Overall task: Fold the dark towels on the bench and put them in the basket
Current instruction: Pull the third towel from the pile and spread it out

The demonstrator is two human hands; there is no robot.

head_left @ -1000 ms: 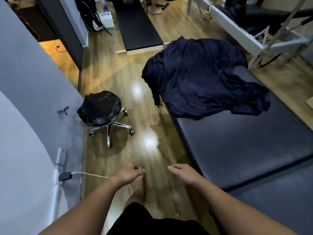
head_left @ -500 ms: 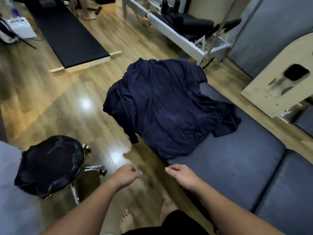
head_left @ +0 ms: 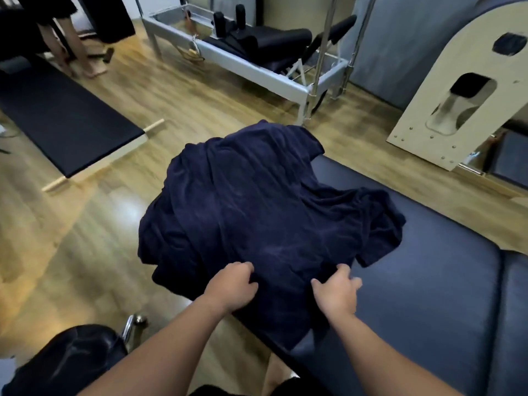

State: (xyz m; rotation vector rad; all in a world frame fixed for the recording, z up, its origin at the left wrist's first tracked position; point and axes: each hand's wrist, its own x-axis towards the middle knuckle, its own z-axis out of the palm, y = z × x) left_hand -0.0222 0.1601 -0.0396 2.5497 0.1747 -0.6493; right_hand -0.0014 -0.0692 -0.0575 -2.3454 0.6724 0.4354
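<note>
A crumpled heap of dark navy towels (head_left: 257, 212) covers the far end of the blue-grey padded bench (head_left: 414, 304) and hangs over its left side. My left hand (head_left: 231, 288) lies on the near edge of the heap with its fingers curled into the cloth. My right hand (head_left: 337, 292) is at the same edge, a little to the right. Its fingers are spread and slightly blurred, and they touch the cloth where it meets the bench. No basket is in view.
A black stool (head_left: 71, 358) stands at my lower left. On the wooden floor lies a black mat (head_left: 65, 124). A metal-framed exercise machine (head_left: 243, 64) is beyond the bench, a pale wooden arch (head_left: 457, 95) at the right, and a person's legs (head_left: 71, 52) at top left.
I have come closer and turned toward the bench. Both hands went forward from over the floor onto the near edge of the towel heap; the left one has closed on the cloth.
</note>
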